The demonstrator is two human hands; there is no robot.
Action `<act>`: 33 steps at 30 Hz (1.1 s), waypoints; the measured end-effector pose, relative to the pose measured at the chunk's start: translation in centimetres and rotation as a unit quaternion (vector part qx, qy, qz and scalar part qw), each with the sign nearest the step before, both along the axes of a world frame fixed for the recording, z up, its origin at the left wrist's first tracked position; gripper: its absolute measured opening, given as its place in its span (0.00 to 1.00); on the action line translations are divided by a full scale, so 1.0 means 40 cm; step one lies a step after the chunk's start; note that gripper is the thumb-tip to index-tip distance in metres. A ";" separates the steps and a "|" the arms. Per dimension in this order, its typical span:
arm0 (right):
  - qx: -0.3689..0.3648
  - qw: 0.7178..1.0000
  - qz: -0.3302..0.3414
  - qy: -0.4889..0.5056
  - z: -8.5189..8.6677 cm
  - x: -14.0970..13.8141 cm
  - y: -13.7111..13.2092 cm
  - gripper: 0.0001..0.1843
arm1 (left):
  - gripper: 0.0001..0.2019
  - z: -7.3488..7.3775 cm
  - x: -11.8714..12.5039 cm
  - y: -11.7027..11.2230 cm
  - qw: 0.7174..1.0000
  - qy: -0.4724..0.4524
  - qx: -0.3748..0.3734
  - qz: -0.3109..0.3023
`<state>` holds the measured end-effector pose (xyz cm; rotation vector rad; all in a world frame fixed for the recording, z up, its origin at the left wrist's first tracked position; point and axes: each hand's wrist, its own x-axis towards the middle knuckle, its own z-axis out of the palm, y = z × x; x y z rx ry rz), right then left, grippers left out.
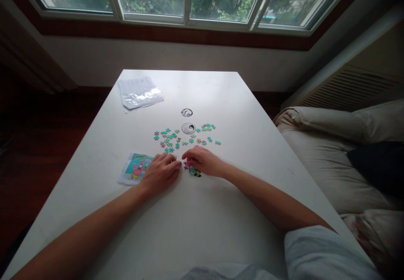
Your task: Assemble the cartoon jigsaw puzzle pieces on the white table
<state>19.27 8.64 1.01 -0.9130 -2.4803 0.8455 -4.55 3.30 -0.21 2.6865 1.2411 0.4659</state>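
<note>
My left hand [162, 170] rests on the table with its fingers curled down; what lies under the fingertips is hidden. It partly covers the right side of a picture card in a clear sleeve [132, 168], which shows a pink cartoon figure on teal. Close by on the right, my right hand [203, 160] bends its fingers and thumb onto a small cluster of jigsaw puzzle pieces [194, 172]. Pink and dark parts of the cluster show below the fingers. Loose teal jigsaw pieces [170, 136] lie scattered beyond both hands.
Two round items, a pale disc [188, 128] and a smaller dark-rimmed one [187, 113], lie past the pieces. A clear plastic bag with paper [140, 92] sits at the white table's [221, 99] far left. To the right stands a beige sofa [315, 145].
</note>
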 end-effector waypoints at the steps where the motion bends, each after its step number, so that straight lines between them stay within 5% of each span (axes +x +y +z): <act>1: -0.001 1.000 -0.001 0.007 -0.005 0.001 0.002 0.10 | 0.09 0.000 -0.001 0.000 1.000 0.000 0.000 -0.001; 9: -0.117 0.990 -0.022 0.082 -0.014 0.008 -0.002 0.15 | 0.08 0.003 0.002 -0.005 0.999 -0.036 -0.025 0.007; 19: -0.141 0.978 -0.018 0.154 -0.010 -0.009 -0.025 0.14 | 0.07 0.007 0.031 -0.019 0.986 -0.124 -0.091 0.060; 25: -0.069 0.982 -0.074 0.159 -0.013 0.002 -0.026 0.06 | 0.08 0.018 0.028 -0.028 0.975 -0.151 -0.113 0.114; 33: -0.013 0.991 -0.037 0.127 -0.004 -0.002 -0.045 0.05 | 0.12 0.018 0.028 -0.034 0.968 -0.170 -0.132 0.131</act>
